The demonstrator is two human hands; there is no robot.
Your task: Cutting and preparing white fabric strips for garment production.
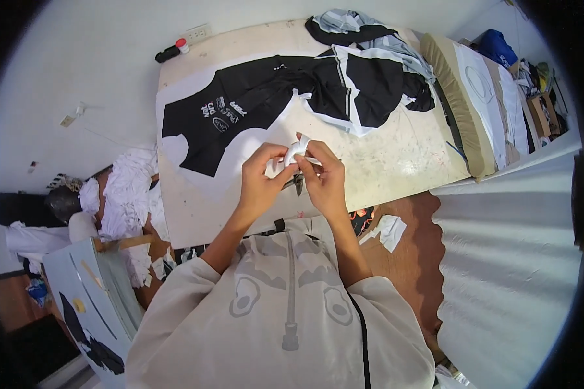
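A small folded white strip (pixel 296 152), of cloth or paper, is pinched between my two hands above the table's near part. My left hand (pixel 262 174) grips its left side between thumb and fingers. On the other side my right hand (pixel 324 176) pinches it, and a loose end sticks up past the fingers. Just under the fingertips shows a dark metal piece (pixel 298 184), mostly hidden, whose kind I cannot make out. Beyond my hands lies a flat black garment piece (pixel 224 120) with white prints, joining bunched black and white cloth (pixel 370 91).
Grey and black cloth (pixel 363 29) is heaped at the table's (pixel 409 155) far right. A red-capped dark marker-like item (pixel 170 53) lies far left. White fabric piles (pixel 130 191) sit left, a padded tan board (pixel 457 104) right. White scraps (pixel 390 232) lie on the floor.
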